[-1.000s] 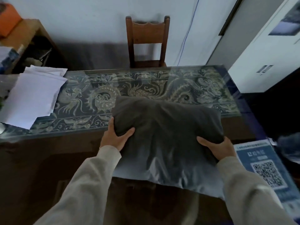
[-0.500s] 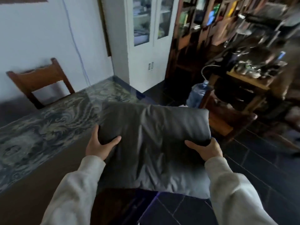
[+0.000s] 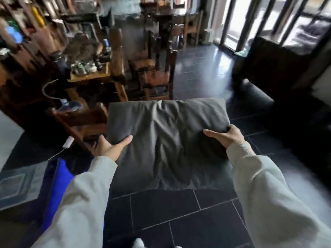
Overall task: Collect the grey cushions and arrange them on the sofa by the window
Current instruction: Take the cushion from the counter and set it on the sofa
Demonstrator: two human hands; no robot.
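I hold one grey cushion [image 3: 168, 140] flat in front of me, above the dark tiled floor. My left hand [image 3: 109, 147] grips its left edge with the thumb on top. My right hand [image 3: 223, 135] grips its right edge the same way. A dark sofa [image 3: 279, 72] stands at the right, in front of tall windows [image 3: 250, 18]; its near armrest is rounded and black. Something pale lies at the sofa's far right edge, too cut off to identify.
Wooden chairs [image 3: 155, 76] stand ahead, and another chair [image 3: 80, 119] is close at my left. A cluttered wooden table [image 3: 89, 76] and shelves fill the left side. A water bottle [image 3: 69, 106] and a white cable lie on the floor. The glass table corner [image 3: 21, 183] is at lower left.
The cushion has been lifted off the glass table and carried away. My view has swung right, from the table and wall to the room with the sofa and windows.
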